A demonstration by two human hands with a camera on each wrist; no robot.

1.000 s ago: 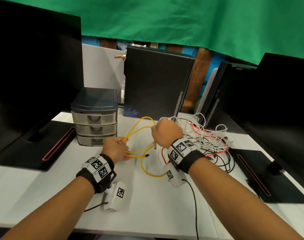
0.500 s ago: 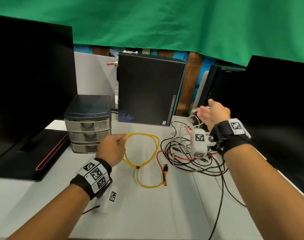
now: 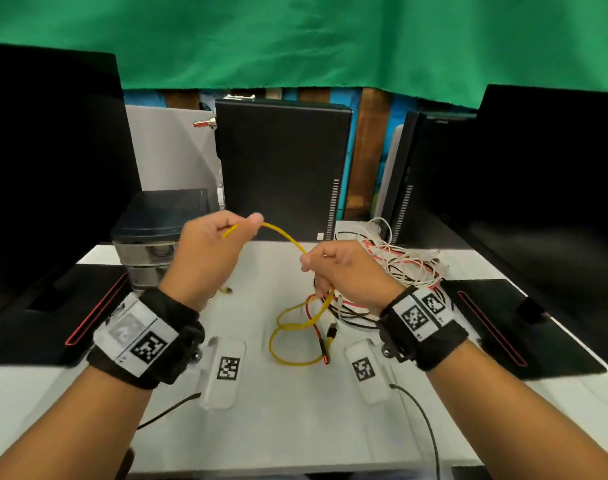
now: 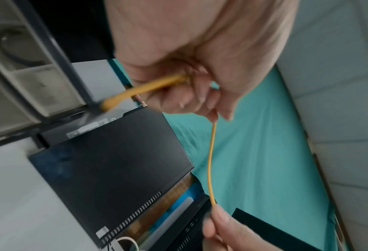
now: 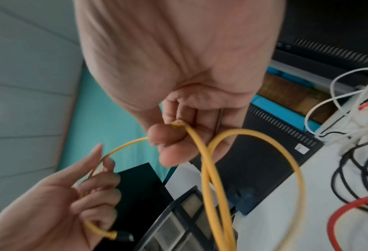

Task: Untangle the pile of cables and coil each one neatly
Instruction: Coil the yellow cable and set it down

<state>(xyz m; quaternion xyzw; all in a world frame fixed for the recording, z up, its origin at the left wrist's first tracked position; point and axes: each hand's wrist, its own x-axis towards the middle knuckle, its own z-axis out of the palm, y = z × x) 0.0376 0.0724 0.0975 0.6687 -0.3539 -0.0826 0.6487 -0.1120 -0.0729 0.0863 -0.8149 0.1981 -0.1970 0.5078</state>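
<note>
- Now the yellow cable (image 3: 284, 233) was lifted off the table, stretched in a shallow arc between both hands, while its remaining length hung from the right hand and lay in loose loops (image 3: 292, 344) on the white table (image 3: 295, 427).
- The left hand (image 3: 205, 251) had its fingers curled round the cable close to one end; in the right wrist view the plug (image 5: 116, 235) stuck out below that palm.
- The right hand (image 3: 347, 271), which half a second before reached out over the tangled pile, had come back and pinched the yellow cable between thumb and fingers.
- A second earlier the cable lay as flat loops under both hands; with it raised and one end secured, my reading is that it was largely free of the heap and coiling could begin.
- A red cable (image 3: 316, 327) crossed the yellow loops on the table, so it may have snagged as the slack was drawn up.
- The pile of white, black and red cables (image 3: 402, 268) sat just right of the right hand, not yet sorted.
- Around them stood a small drawer unit (image 3: 150, 237), a black computer case (image 3: 281, 168) and dark monitors on both sides.
</note>
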